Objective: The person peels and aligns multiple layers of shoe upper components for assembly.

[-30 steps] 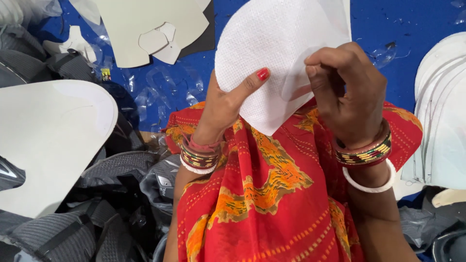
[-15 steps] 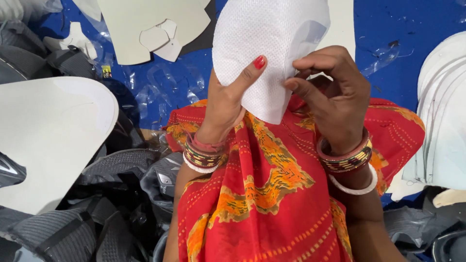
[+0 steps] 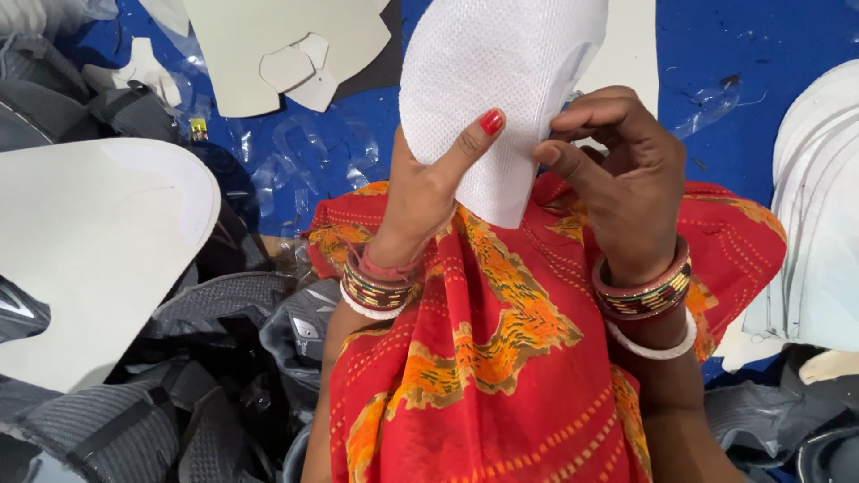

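A pale foam sheet [image 3: 89, 259] lies at left over grey padded pieces [image 3: 206, 358]. The left hand [image 3: 429, 179] pinches a white mesh piece [image 3: 492, 80], thumb on its face, held above the red cloth [image 3: 501, 358]. The right hand [image 3: 617, 179] closes its fingers on the piece's right edge.

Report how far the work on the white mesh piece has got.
Done, by the look of it: cut pale sheets lie stacked at the right and one on the left. In hand: the left hand grips the white mesh piece while the right hand picks at its edge. Left: grey padded parts lie piled at lower left.
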